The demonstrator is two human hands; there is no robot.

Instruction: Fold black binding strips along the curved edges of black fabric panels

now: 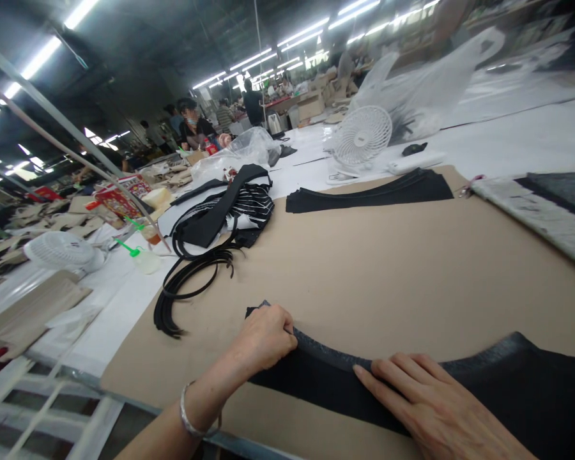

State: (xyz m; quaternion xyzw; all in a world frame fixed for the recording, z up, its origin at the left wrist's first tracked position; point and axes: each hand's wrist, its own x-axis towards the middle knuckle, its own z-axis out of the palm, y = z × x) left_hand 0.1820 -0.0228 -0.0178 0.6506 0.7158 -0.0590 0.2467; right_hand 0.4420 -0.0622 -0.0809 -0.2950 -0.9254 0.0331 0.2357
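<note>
My left hand (266, 337) sits low in the frame, a little left of centre, with its fingers curled shut over the upper edge of the black fabric piece (508, 383), close to that piece's left corner; the thumb side is pressed down, so I have the rim pinched rather than just touched. My right hand (434, 406) lies flat in the lower right, fingers straight and close together, palm down on the cloth, with the fingertips pointing toward the left hand and resting just under the same edge. The fabric stretches across the bottom of the frame from under my left hand out to the right border, so its long axis runs left to right. Its top edge dips in a shallow curve between my two hands and rises again toward the right. Both hands are on it, the left at its end and the right nearer its middle. It looks matte and dark, faintly textured, with a thicker rolled or folded rim along the curve. It lies on a tan paper sheet (388, 255) that covers the table. Well apart, toward the centre left, is a loose bundle of black straps (186, 291); further up the sheet is a flat stack of black cut pieces (368, 191), and behind that stands a small white fan (361, 137).
</note>
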